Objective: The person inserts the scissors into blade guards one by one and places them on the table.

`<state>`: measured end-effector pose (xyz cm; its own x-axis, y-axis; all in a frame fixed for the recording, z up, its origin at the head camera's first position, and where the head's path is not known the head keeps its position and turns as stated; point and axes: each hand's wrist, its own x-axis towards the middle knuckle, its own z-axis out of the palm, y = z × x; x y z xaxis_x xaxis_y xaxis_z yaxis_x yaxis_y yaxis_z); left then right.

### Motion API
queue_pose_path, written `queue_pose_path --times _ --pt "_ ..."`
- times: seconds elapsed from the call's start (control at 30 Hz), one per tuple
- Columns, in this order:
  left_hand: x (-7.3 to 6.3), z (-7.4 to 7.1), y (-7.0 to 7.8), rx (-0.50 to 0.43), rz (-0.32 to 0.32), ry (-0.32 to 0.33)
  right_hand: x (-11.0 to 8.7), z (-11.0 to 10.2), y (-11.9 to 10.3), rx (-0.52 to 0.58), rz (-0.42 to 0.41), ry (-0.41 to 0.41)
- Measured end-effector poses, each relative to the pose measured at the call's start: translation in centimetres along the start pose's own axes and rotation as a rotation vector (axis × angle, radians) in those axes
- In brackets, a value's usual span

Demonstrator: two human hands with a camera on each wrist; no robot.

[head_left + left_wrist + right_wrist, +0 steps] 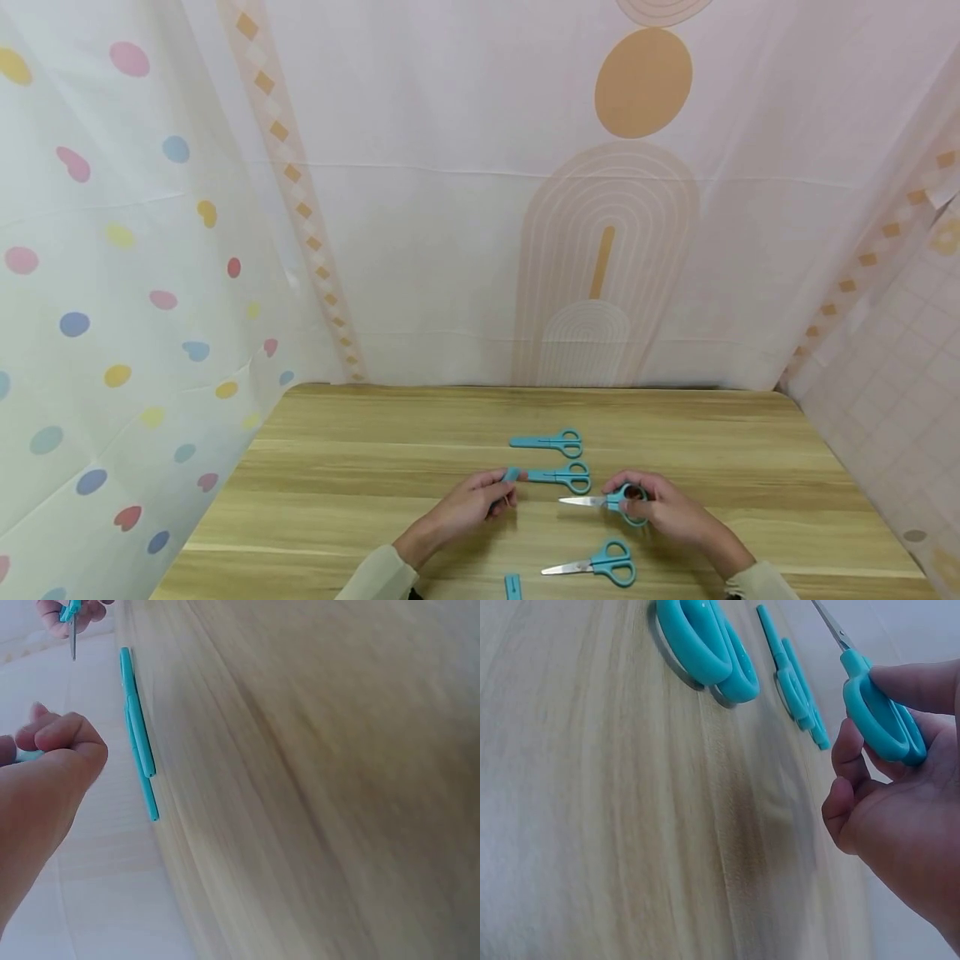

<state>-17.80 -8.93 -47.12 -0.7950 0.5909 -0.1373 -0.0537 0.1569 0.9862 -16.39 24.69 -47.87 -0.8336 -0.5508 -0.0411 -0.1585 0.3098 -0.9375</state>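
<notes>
Over the middle of the table, my left hand [468, 502] pinches a small blue blade cover [512, 474] between thumb and fingers. To its right, my right hand [666, 507] holds a pair of scissors [875, 720] by the blue handles. Their bare metal blades point left toward the cover, apart from it. In the right wrist view, the thumb [915, 684] presses on the handle from above. Nearer me lies another pair of scissors [600, 564] with uncovered blades, and a second blue cover [513, 586] is to its left, cut off by the frame edge.
Two pairs of scissors with covers on, a farther one [546, 442] and a nearer one [555, 476], lie side by side beyond my hands. The wood-grain table [337, 467] ends at a patterned cloth [435, 250] hanging behind it.
</notes>
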Motion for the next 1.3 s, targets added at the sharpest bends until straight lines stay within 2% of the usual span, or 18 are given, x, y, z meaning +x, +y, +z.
queue_pose_path --times 0.2,0.53,0.8,1.03,1.3 --pt "-0.3 -0.1 0.2 0.0 -0.01 0.007 0.0 -0.2 -0.3 -0.023 0.021 0.029" --pt "-0.1 -0.4 0.2 0.043 -0.002 0.054 -0.2 -0.6 -0.9 0.116 -0.009 -0.007" --pt "0.2 -0.6 0.8 0.025 -0.002 0.067 0.0 -0.4 -1.6 0.093 -0.001 0.063" --pt "0.0 -0.7 1.3 0.007 0.007 0.059 -0.1 -0.4 -2.3 0.113 -0.073 0.086" --pt "-0.1 -0.8 1.8 0.012 0.044 0.078 0.1 -0.4 -2.9 0.148 -0.108 0.086"
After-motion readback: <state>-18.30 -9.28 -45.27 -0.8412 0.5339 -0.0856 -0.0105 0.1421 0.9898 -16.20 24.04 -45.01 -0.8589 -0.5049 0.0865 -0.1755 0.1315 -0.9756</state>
